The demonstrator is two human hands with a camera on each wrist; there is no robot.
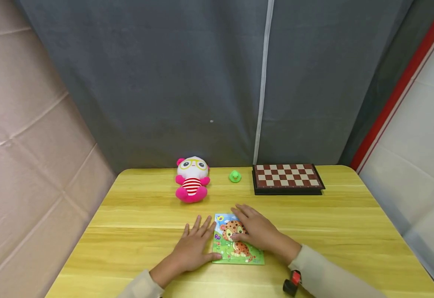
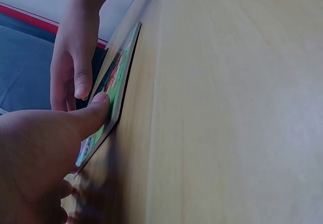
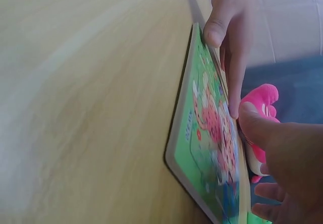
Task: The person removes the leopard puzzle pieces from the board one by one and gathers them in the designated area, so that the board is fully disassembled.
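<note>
A flat picture puzzle board [image 1: 252, 256] with a spotted leopard cub on a green and blue scene lies on the table between both hands. At its left edge rests my left hand [image 1: 191, 251], fingers spread, its thumb on the lower left corner. My right hand [image 1: 260, 232] reaches over the upper right part of the board, fingers extended and thumb over the cub's face. In the left wrist view, the left thumb touches the green face of the puzzle board [image 2: 121, 75]. The right wrist view shows the board [image 3: 194, 148] lying flat, with the right thumb above it.
A pink and white plush panda [image 1: 192, 182] with yellow glasses lies at the back of the wooden table [image 1: 127, 236]. Beside it are a green rubber duck [image 1: 235, 176] and a brown checkered chessboard [image 1: 287, 178]. A grey curtain [image 1: 164, 82] hangs behind.
</note>
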